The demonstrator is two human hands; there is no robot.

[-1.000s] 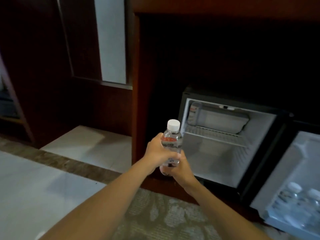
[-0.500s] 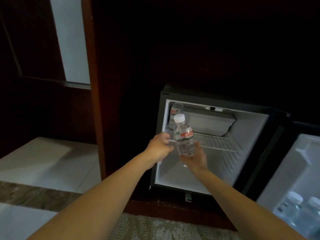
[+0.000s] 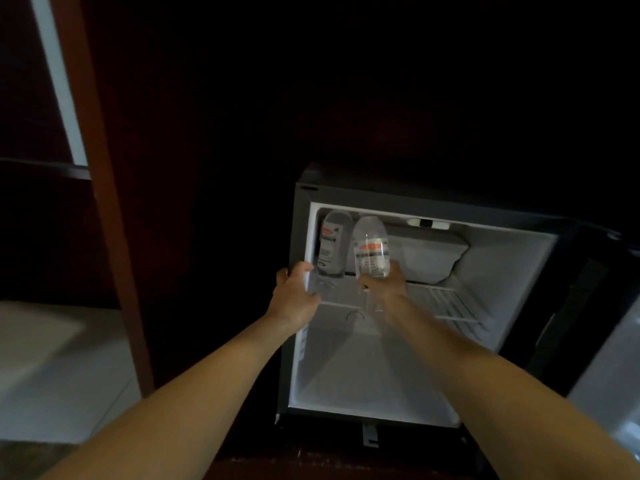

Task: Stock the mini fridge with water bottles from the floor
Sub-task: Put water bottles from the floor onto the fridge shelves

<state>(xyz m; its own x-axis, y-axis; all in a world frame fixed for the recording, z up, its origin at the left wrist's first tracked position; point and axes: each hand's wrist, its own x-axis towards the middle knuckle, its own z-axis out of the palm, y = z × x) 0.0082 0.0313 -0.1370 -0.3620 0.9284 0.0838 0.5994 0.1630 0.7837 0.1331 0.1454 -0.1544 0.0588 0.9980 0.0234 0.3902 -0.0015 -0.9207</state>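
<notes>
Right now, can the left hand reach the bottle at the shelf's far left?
Probably yes: the left hand grips the mini fridge's left edge right beside the leftmost bottle, nothing between them; the right hand holds the other bottle.

Wire shelf (image 3: 440, 303): 1 btl (image 3: 330, 247) (upright, left)
</notes>
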